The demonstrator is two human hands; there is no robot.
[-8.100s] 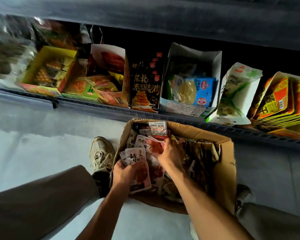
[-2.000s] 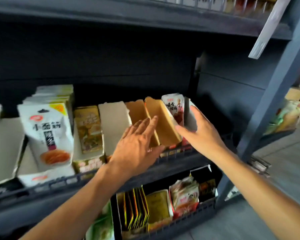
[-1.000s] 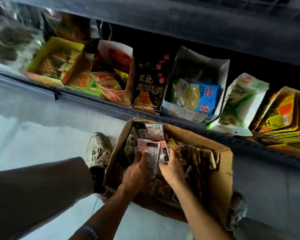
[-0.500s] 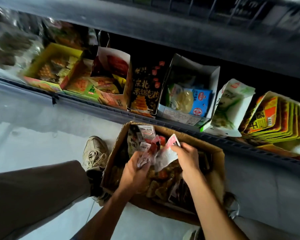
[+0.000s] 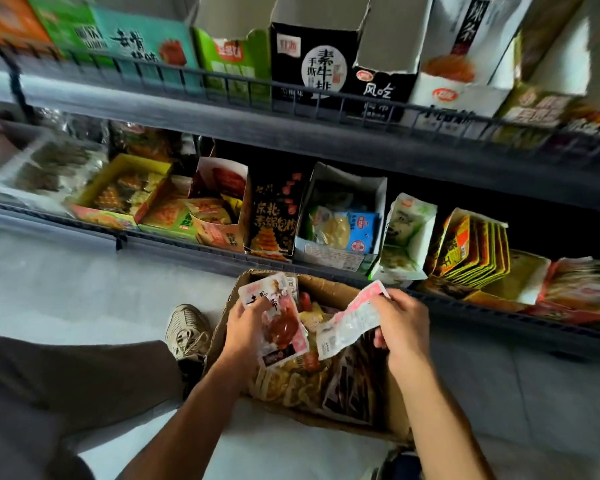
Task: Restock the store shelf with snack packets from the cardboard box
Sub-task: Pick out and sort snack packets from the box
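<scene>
The open cardboard box (image 5: 394, 415) stands on the floor in front of the shelves, full of mixed snack packets. Above its left side my left hand (image 5: 245, 332) grips a small stack of red-and-white snack packets (image 5: 281, 327), printed fronts up. My right hand (image 5: 400, 327) pinches one more pink-and-white packet (image 5: 352, 318) by its upper edge, its plain back toward me, held over the middle of the box. Brown and dark packets (image 5: 326, 386) lie loose in the box below both hands.
The bottom shelf (image 5: 194, 252) just behind the box holds open display cartons of snacks. The shelf above (image 5: 291, 123) with a wire rail carries taller cartons. My left shoe (image 5: 186, 329) and trouser leg (image 5: 66, 393) lie left of the box on the pale floor.
Both hands have lifted out of the box with packets, the right one pulling its packet away to the right. My view has tipped up, so the upper shelf now shows.
</scene>
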